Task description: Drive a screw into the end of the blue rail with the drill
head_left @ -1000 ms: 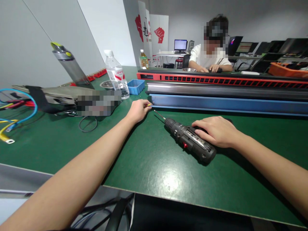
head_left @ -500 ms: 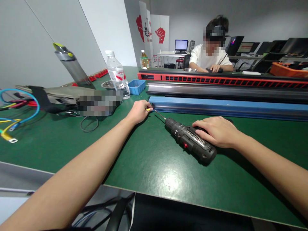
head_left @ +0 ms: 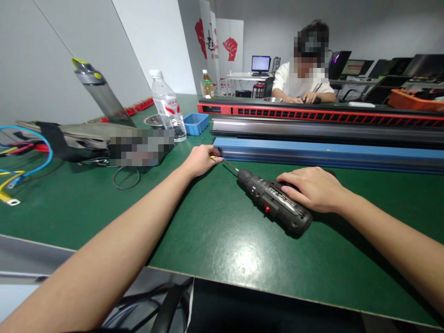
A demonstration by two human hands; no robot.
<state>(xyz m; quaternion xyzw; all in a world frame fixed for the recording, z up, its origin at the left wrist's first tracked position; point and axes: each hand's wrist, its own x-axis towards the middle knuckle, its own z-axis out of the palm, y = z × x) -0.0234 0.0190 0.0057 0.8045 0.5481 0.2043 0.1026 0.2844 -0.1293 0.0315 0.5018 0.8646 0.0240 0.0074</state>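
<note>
My right hand [head_left: 314, 190] is wrapped round the handle of a black cordless drill [head_left: 275, 201], which lies on its side on the green table. Its long thin bit [head_left: 231, 164] points up and left towards my left hand [head_left: 201, 160]. The fingers of that hand are pinched together at the left end of a blue metal rail [head_left: 294, 150]. A small yellow piece [head_left: 212, 157] shows at these fingertips; most of what they hold is hidden. The bit's tip ends close to the fingertips, and I cannot tell whether it touches anything.
Behind the blue rail lie a dark metal rail [head_left: 312, 129] and a red-and-black slotted rail [head_left: 329, 113]. At the left stand a water bottle [head_left: 168, 106], a blue tray [head_left: 196, 125], a grey bag [head_left: 76, 138] and cables [head_left: 31, 173]. A person [head_left: 305, 83] sits across the table.
My left fingertips have shifted slightly at the rail's end, and a blue bit seen beside them before no longer shows. The drill and my right hand stay in place.
</note>
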